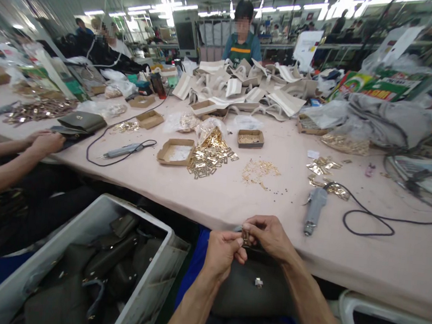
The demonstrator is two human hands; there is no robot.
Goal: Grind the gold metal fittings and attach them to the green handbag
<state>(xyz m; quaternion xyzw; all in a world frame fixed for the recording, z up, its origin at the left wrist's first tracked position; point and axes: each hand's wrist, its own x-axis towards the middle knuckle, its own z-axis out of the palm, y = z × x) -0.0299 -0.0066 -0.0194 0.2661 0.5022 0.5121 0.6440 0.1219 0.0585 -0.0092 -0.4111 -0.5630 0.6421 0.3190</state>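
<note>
Fingertip work on a small metal fitting (246,238) at the counter's (213,197) near edge

The left hand (220,253) and the right hand (272,237) are both closed in a fingertip pinch on the fitting, which sits between them. Which grips harder I cannot tell; the fingers cover much of it. With the dial centred there and twelve pointing away from the person, a dark panel (234,295) lies across the lap at six, a silvery clasp (259,283) showing on it at five. Tiny gold-coloured parts (260,172) are scattered at twelve, a heap of metal plates (209,157) sits at eleven, and a power screwdriver (315,208) lies at two.

A part this small probably handles best in a light, steady pinch: let one hand anchor it while the other makes fine adjustments, and tilt it so its face is easy to see. Working directly above the panel should save a dropped part from the floor.
</note>
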